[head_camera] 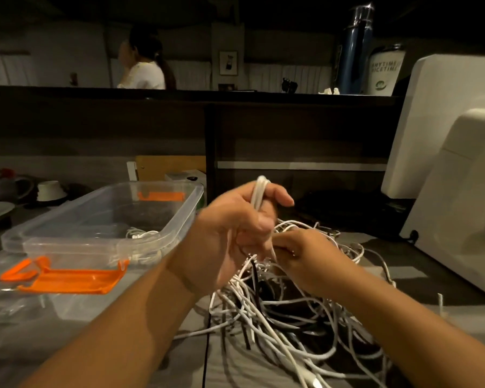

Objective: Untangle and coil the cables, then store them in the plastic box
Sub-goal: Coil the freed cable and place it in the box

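Note:
A tangled heap of white and black cables [286, 309] lies on the grey table in front of me. My left hand [235, 228] is raised above the heap and grips a few loops of white cable [259, 191] that stick up between thumb and fingers. My right hand [305, 253] is just to its right, lower, pinching the same white cable where it runs down toward the heap. The clear plastic box [179, 214] stands to the left with a coiled white cable [140, 236] inside it.
The box's lid with orange clips [67, 278] lies at the front left. A large white device [459, 169] stands at the right. Cups and a plate sit far left. A dark counter rises behind, with a person beyond it.

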`<state>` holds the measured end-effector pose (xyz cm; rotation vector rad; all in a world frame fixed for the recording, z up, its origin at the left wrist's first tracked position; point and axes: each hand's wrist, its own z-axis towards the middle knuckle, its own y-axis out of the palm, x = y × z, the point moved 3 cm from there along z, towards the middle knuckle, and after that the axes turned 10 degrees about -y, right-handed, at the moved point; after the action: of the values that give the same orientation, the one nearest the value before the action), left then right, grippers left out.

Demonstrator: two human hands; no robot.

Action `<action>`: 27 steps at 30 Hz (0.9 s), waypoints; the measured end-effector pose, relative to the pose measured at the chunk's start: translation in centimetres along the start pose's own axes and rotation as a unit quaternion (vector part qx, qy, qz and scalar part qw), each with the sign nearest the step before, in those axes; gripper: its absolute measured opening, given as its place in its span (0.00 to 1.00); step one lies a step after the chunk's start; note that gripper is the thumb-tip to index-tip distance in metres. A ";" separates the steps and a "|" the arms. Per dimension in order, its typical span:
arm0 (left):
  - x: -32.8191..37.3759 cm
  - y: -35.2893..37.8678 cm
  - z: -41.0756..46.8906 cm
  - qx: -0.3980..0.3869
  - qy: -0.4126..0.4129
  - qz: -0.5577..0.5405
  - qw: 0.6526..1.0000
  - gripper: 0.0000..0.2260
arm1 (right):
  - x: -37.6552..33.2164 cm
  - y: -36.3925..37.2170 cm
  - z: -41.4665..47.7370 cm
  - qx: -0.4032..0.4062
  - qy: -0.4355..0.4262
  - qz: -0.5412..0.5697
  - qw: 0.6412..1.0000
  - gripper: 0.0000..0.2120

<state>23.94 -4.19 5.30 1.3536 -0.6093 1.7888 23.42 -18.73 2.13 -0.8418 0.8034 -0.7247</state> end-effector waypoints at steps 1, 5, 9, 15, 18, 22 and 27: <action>0.4 -0.1 -0.1 0.013 0.013 -0.010 1.000 0.19 | -0.3 0.3 0.0 -0.014 -0.008 0.009 1.000 0.14; 0.4 -0.5 -0.4 0.074 0.026 -0.034 0.996 0.20 | -1.9 0.6 0.0 0.015 -0.069 -0.104 0.992 0.16; -0.6 -1.4 0.0 0.124 0.014 -0.044 0.991 0.23 | -2.6 1.6 0.0 -0.016 -0.084 -0.158 0.984 0.27; -1.7 -2.0 0.4 0.157 0.000 -0.060 0.986 0.25 | -2.8 1.2 -0.1 0.001 -0.111 -0.152 0.982 0.16; -2.5 -2.0 0.7 0.193 -0.023 0.086 0.977 0.23 | -3.0 0.9 0.0 0.002 -0.107 -0.116 0.987 0.15; -2.9 -3.0 0.5 0.217 -0.041 0.192 0.956 0.27 | -3.3 -0.2 -0.5 0.024 -0.116 -0.072 0.990 0.16; -3.5 -2.3 0.6 0.175 -0.057 0.261 0.947 0.28 | -2.9 -2.0 -1.0 0.142 -0.157 -0.045 0.976 0.10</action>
<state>26.56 -4.41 2.00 1.6516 -0.7951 2.3402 20.70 -17.62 4.32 -0.7117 0.3699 -0.7432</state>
